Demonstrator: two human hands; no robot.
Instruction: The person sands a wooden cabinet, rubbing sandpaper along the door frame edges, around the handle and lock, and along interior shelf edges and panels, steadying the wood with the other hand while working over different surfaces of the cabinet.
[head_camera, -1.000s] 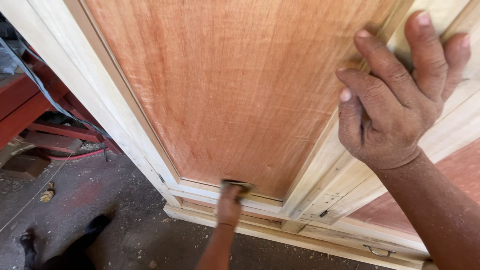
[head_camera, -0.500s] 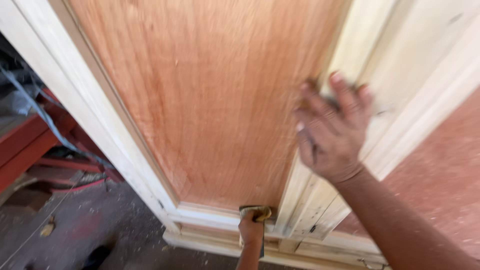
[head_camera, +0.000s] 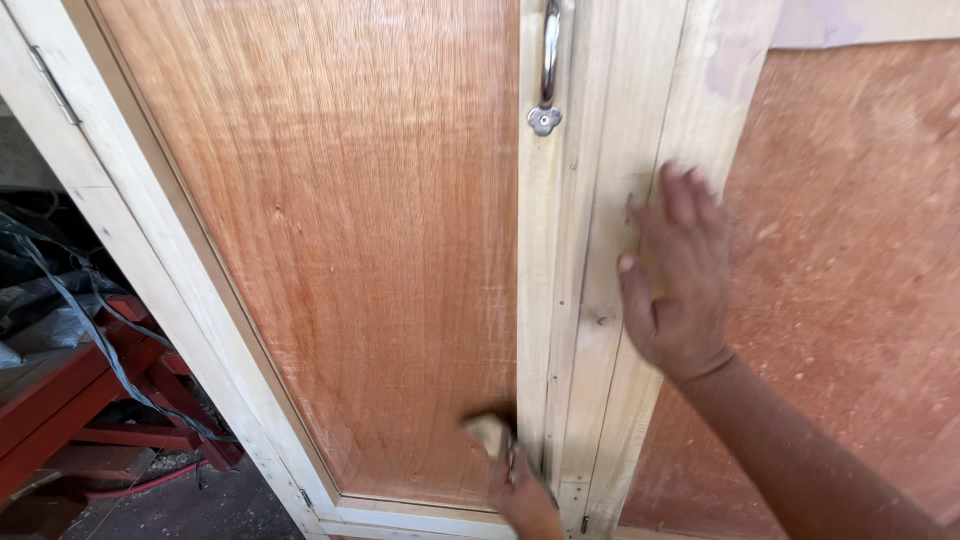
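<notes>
A reddish-brown wooden door panel (head_camera: 370, 230) is set in a pale wooden frame (head_camera: 575, 300). My right hand (head_camera: 680, 290) lies flat with its fingers spread on the frame's upright strip, between the two panels. My left hand (head_camera: 522, 490) reaches up from the bottom edge of the view. It grips a small pale sanding pad (head_camera: 489, 433), which is pressed against the panel's lower right corner next to the upright strip. The pad is blurred. A metal door handle (head_camera: 548, 70) sits on the upright strip, above both hands.
A second reddish panel (head_camera: 850, 250) fills the right side. At the left are the door's outer pale frame (head_camera: 130, 250) with a hinge (head_camera: 52, 85), red metal bars (head_camera: 110, 380), dark straps and a dusty floor (head_camera: 200, 505).
The view has swung to the right and closer. My right hand has slid down the frame's upright strip. My left hand with the pad has moved from the panel's bottom rail to its lower right corner.
</notes>
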